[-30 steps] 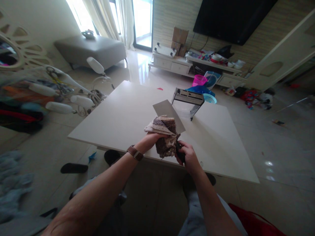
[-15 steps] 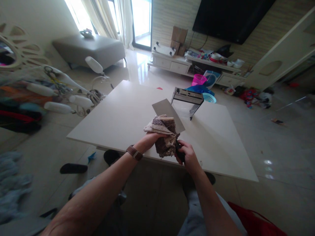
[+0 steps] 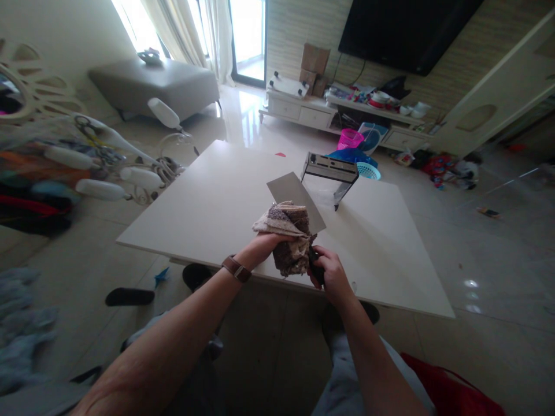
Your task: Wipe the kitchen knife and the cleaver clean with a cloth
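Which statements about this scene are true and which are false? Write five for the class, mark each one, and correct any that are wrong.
1. The left hand holds a brown bundle. True.
2. The brown wristband is on the right arm. False: it is on the left arm.
3. A grey sheet lies on the white table. True.
4. The right hand holds nothing. False: it grips a black object.
5. The pink basket is beyond the table. True.
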Demonstrator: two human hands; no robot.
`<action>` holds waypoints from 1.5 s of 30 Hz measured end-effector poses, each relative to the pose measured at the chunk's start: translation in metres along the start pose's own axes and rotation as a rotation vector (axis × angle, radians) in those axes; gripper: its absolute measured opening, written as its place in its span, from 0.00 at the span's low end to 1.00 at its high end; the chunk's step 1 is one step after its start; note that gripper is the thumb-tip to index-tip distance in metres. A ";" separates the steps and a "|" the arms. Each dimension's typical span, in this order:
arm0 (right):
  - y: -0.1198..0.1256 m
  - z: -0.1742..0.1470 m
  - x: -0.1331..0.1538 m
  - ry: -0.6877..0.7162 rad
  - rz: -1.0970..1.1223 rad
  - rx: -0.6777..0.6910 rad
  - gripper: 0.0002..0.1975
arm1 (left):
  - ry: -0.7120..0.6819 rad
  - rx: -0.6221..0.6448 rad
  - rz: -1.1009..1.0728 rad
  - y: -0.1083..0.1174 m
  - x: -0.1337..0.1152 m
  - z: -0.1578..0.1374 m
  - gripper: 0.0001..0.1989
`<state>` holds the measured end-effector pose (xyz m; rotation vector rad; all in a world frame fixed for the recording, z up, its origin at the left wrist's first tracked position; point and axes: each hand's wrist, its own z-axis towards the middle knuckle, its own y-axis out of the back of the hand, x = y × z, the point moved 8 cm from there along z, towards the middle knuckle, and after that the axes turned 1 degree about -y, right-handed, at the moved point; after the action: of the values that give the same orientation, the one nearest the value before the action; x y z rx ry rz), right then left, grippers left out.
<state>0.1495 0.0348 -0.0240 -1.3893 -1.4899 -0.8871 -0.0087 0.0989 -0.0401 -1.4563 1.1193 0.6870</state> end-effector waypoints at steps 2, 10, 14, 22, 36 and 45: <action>0.000 0.000 0.000 -0.004 -0.008 -0.002 0.08 | 0.001 -0.003 0.002 0.000 -0.001 0.000 0.27; 0.000 0.002 -0.004 0.025 0.065 0.042 0.10 | 0.046 -0.065 -0.023 0.003 0.002 0.000 0.29; 0.000 0.003 -0.008 0.019 0.081 0.043 0.15 | 0.042 -0.054 -0.028 0.003 0.003 0.001 0.26; 0.000 0.001 -0.004 -0.007 0.012 -0.023 0.23 | 0.024 -0.038 -0.049 -0.001 -0.002 -0.001 0.23; 0.002 -0.010 0.026 0.224 -0.492 -0.055 0.26 | 0.029 -0.257 -0.312 0.037 -0.034 0.011 0.11; 0.000 -0.011 0.028 0.280 -0.605 -0.073 0.15 | -0.289 -0.371 -0.483 0.089 -0.073 0.026 0.10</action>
<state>0.1515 0.0340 0.0058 -0.8121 -1.6887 -1.4542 -0.1133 0.1491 -0.0171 -1.7872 0.4012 0.7491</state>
